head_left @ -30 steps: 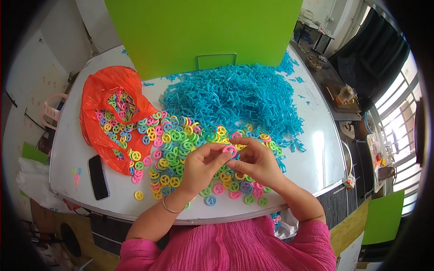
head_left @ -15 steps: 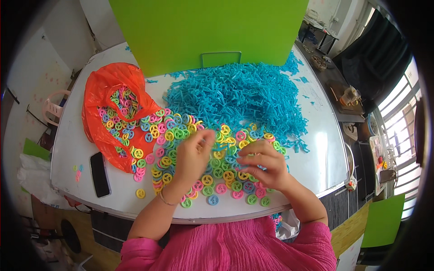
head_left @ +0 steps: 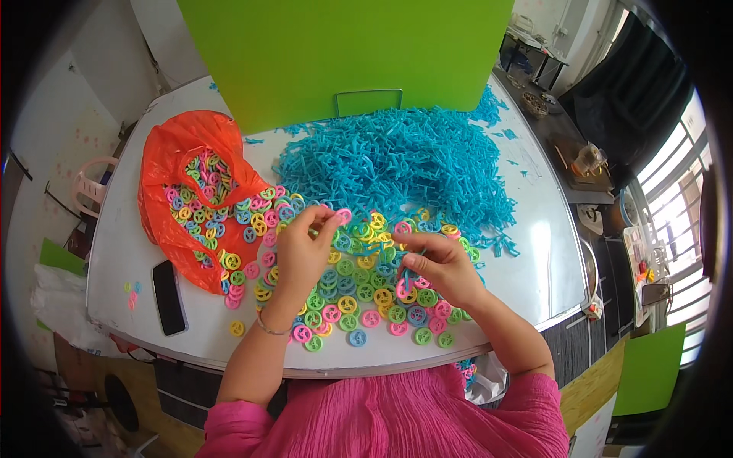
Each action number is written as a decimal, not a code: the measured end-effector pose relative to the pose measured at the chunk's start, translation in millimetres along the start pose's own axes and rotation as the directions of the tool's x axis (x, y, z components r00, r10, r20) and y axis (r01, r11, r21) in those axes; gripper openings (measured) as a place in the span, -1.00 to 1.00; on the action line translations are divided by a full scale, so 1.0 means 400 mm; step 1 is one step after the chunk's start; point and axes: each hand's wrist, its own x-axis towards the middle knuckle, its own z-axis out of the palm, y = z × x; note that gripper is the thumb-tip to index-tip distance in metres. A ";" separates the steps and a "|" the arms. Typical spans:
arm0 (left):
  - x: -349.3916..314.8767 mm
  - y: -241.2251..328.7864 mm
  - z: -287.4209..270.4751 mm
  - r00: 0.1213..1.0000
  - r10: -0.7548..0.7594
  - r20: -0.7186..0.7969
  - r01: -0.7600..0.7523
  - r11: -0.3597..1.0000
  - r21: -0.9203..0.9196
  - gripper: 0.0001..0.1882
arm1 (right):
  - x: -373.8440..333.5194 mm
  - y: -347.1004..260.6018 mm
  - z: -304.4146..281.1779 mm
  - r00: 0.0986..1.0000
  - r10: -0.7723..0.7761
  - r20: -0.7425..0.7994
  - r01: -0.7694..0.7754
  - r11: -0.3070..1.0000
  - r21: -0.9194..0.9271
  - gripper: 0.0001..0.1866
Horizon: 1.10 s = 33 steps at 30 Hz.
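Between the thumb and fingertips of my left hand is a small pink plastic wheel, held over the pile. My right hand is closed in a pinch on a thin blue plastic piece. A pink wheel shows just under that piece; whether the two are joined I cannot tell. Beneath both hands spread many loose spoked wheels in pink, yellow, green and blue. Behind them rises a big heap of blue plastic pieces.
At the left, a red plastic bag lies with its mouth spilling more wheels. A dark phone rests near the table's front left. An upright green panel with a metal handle stands behind the blue heap on the white table.
My left hand has shifted a little to the left, and a pink wheel now shows in its fingertips. The right hand has lowered slightly, its fingers closed on the blue piece.
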 end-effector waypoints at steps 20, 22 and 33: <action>-0.089 0.156 -0.010 0.617 -0.282 0.734 0.771 0.032 -0.636 -0.81 | 0.016 0.023 -0.008 0.997 -0.050 0.052 0.038 0.976 0.215 -0.76; -0.095 0.154 -0.011 0.655 -0.289 0.698 0.736 0.037 -0.676 -0.84 | 0.012 0.010 -0.003 0.997 -0.060 0.054 0.048 0.980 0.194 -0.77; -0.113 0.168 -0.012 0.893 -0.252 0.373 0.451 0.506 -0.736 -0.83 | 0.000 0.028 0.004 0.959 -0.282 0.021 0.283 0.957 -0.067 -0.83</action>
